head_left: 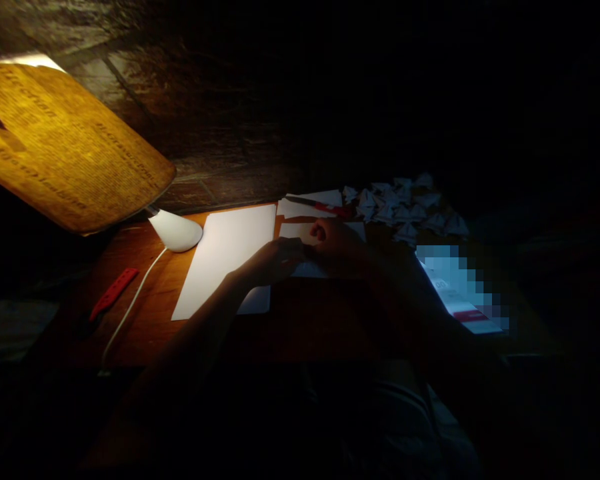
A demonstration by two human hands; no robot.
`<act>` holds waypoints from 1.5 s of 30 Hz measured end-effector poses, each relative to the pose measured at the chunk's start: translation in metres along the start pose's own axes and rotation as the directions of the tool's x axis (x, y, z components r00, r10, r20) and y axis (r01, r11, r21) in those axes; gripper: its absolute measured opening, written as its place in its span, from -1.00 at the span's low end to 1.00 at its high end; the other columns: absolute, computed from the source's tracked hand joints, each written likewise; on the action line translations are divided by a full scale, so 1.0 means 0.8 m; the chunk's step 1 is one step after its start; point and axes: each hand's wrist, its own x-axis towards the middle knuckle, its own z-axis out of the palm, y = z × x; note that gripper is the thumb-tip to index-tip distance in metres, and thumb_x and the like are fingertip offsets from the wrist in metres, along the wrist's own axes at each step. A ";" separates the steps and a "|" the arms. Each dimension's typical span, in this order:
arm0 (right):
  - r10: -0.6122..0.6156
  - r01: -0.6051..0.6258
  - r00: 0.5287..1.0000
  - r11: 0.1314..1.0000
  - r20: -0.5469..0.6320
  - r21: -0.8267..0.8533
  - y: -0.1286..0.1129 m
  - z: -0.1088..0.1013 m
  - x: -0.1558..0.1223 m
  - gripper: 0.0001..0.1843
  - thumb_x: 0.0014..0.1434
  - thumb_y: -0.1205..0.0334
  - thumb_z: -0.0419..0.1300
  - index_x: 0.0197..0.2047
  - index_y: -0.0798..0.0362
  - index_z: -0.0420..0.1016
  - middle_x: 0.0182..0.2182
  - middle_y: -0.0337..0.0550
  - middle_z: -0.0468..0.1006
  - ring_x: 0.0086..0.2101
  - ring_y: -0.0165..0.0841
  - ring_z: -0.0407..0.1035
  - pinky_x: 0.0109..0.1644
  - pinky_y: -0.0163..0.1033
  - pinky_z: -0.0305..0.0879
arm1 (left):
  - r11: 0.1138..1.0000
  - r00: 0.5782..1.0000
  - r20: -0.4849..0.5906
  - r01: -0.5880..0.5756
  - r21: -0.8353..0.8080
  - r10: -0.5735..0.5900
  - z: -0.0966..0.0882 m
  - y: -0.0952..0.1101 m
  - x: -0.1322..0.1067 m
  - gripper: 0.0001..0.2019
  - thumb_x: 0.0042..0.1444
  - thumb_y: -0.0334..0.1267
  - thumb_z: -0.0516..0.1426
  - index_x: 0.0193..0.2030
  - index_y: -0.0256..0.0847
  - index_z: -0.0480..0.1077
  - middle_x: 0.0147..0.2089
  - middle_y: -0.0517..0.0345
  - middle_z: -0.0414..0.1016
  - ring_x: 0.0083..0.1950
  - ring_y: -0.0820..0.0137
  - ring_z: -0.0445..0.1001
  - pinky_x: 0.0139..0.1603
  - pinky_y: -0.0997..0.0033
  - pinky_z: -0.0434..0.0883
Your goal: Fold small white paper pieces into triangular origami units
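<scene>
The scene is dark, lit by one lamp. My left hand (275, 260) and my right hand (333, 241) meet over a small white paper piece (307, 268) on the wooden table (300, 320). Both hands have their fingers curled and pinched on that paper. A large white sheet (227, 260) lies just left of my left hand. Beyond my right hand, more white paper strips (310, 203) lie with a red-handled tool (327, 208) on them. A heap of several small folded white paper pieces (405, 207) sits at the far right.
A lamp with a yellow printed shade (65, 147) and white base (176, 230) stands at the left, its white cord (130, 307) trailing toward me. A red flat tool (113, 293) lies beside the cord. A lit screen (460, 290) glows at the right.
</scene>
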 end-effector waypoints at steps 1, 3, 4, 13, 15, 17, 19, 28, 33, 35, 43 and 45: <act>-0.005 0.005 1.000 1.000 -0.005 -0.004 0.000 0.001 0.001 -0.63 0.08 0.12 0.46 -0.13 0.01 0.45 -0.21 -0.18 0.56 -0.29 -0.34 0.35 -0.27 -0.22 0.15 | 1.000 1.000 0.005 -0.002 0.007 0.002 0.000 0.000 0.000 -0.73 0.33 -0.46 0.11 0.00 -0.17 0.62 0.01 -0.01 0.67 0.04 0.25 0.66 0.07 0.22 0.62; -0.013 0.013 1.000 1.000 -0.002 -0.006 0.000 0.001 0.003 -0.65 0.09 0.14 0.46 -0.13 0.01 0.45 -0.20 -0.17 0.55 -0.28 -0.33 0.36 -0.26 -0.22 0.15 | 1.000 1.000 0.021 0.005 0.029 -0.005 -0.001 0.001 0.000 -0.73 0.33 -0.46 0.11 -0.03 -0.17 0.63 -0.01 -0.01 0.66 0.01 0.26 0.66 0.05 0.22 0.62; -0.015 0.015 1.000 1.000 0.006 -0.005 -0.001 0.001 0.003 -0.65 0.09 0.15 0.46 -0.13 0.01 0.45 -0.20 -0.17 0.55 -0.27 -0.33 0.36 -0.26 -0.22 0.15 | 0.999 1.000 0.028 0.013 0.041 -0.014 -0.002 0.002 0.000 -0.73 0.33 -0.46 0.10 -0.04 -0.17 0.63 -0.04 -0.01 0.66 -0.01 0.26 0.65 0.03 0.22 0.62; -0.030 0.030 1.000 0.999 -0.009 0.014 0.004 0.004 0.004 -0.60 0.04 0.11 0.49 -0.12 0.01 0.48 -0.20 -0.15 0.55 -0.27 -0.31 0.37 -0.25 -0.19 0.16 | 0.999 1.000 0.021 0.022 0.032 -0.023 -0.003 0.003 0.002 -0.73 0.33 -0.43 0.10 -0.06 -0.17 0.64 -0.04 -0.03 0.66 -0.03 0.26 0.66 0.00 0.22 0.62; -0.037 0.037 0.999 0.999 -0.006 0.024 0.005 0.005 0.005 -0.61 0.05 0.10 0.49 -0.12 0.01 0.47 -0.19 -0.14 0.55 -0.28 -0.31 0.36 -0.26 -0.20 0.16 | 0.999 1.000 0.017 0.022 0.042 -0.023 -0.002 0.001 0.002 -0.74 0.34 -0.41 0.10 -0.09 -0.18 0.64 -0.06 -0.03 0.66 -0.06 0.27 0.66 -0.01 0.22 0.62; -0.038 0.038 0.999 0.999 0.003 0.020 0.005 0.005 0.005 -0.62 0.06 0.10 0.48 -0.13 0.01 0.47 -0.19 -0.14 0.56 -0.28 -0.31 0.35 -0.26 -0.20 0.15 | 0.999 1.000 0.012 0.020 0.039 -0.020 -0.002 0.000 0.002 -0.75 0.34 -0.40 0.11 -0.09 -0.18 0.64 -0.07 -0.03 0.66 -0.06 0.26 0.66 -0.01 0.22 0.62; -0.036 0.035 0.999 0.999 0.009 0.003 0.004 0.005 0.005 -0.62 0.07 0.11 0.48 -0.12 0.02 0.47 -0.19 -0.14 0.56 -0.29 -0.32 0.35 -0.27 -0.21 0.15 | 0.999 1.000 0.013 0.019 0.026 -0.019 -0.001 -0.001 0.002 -0.75 0.34 -0.40 0.11 -0.08 -0.17 0.64 -0.06 -0.02 0.66 -0.04 0.26 0.66 -0.02 0.23 0.62; -0.035 0.034 0.998 0.999 0.044 0.014 0.008 0.000 0.008 -0.63 0.06 0.17 0.48 -0.09 0.04 0.51 -0.18 -0.15 0.58 -0.27 -0.33 0.39 -0.26 -0.21 0.17 | 0.999 1.000 0.012 0.021 0.041 -0.021 0.000 -0.002 0.000 -0.72 0.32 -0.42 0.13 -0.02 -0.14 0.66 -0.01 -0.02 0.67 0.00 0.26 0.66 0.04 0.23 0.62; -0.018 0.018 1.000 1.000 -0.005 -0.009 0.003 -0.002 0.007 -0.68 0.06 0.24 0.46 -0.13 0.03 0.50 -0.16 -0.13 0.60 -0.24 -0.31 0.41 -0.24 -0.22 0.17 | 0.997 0.999 0.019 0.029 0.067 -0.031 0.002 -0.003 0.001 -0.68 0.30 -0.45 0.12 0.00 -0.11 0.67 0.02 0.00 0.70 0.01 0.24 0.65 0.10 0.15 0.59; -0.019 0.019 1.000 1.000 0.003 -0.005 0.003 -0.001 0.007 -0.69 0.08 0.25 0.46 -0.14 0.03 0.48 -0.18 -0.13 0.60 -0.26 -0.32 0.40 -0.24 -0.22 0.17 | 0.996 0.999 0.025 0.031 0.080 -0.033 0.002 -0.003 0.002 -0.67 0.29 -0.45 0.12 0.00 -0.08 0.67 0.06 0.02 0.71 0.06 0.22 0.63 0.19 0.06 0.55; 0.003 -0.004 1.000 0.999 -0.013 -0.033 -0.002 0.005 0.009 -0.69 0.04 0.33 0.40 -0.16 0.00 0.45 -0.20 -0.14 0.59 -0.27 -0.30 0.39 -0.26 -0.22 0.16 | 0.987 0.996 0.036 0.079 0.137 -0.085 -0.002 0.003 0.002 -0.75 0.32 -0.38 0.17 -0.03 -0.05 0.68 0.04 0.03 0.66 0.16 0.15 0.54 0.27 -0.01 0.47; 0.030 -0.031 0.999 0.998 -0.027 -0.047 -0.003 0.007 0.010 -0.65 0.01 0.32 0.41 -0.12 0.00 0.46 -0.20 -0.14 0.59 -0.27 -0.29 0.39 -0.27 -0.20 0.15 | 0.986 0.996 0.040 0.077 0.149 -0.084 -0.003 0.005 0.002 -0.75 0.29 -0.41 0.18 -0.06 -0.08 0.68 0.03 0.01 0.64 0.16 0.15 0.53 0.25 0.01 0.49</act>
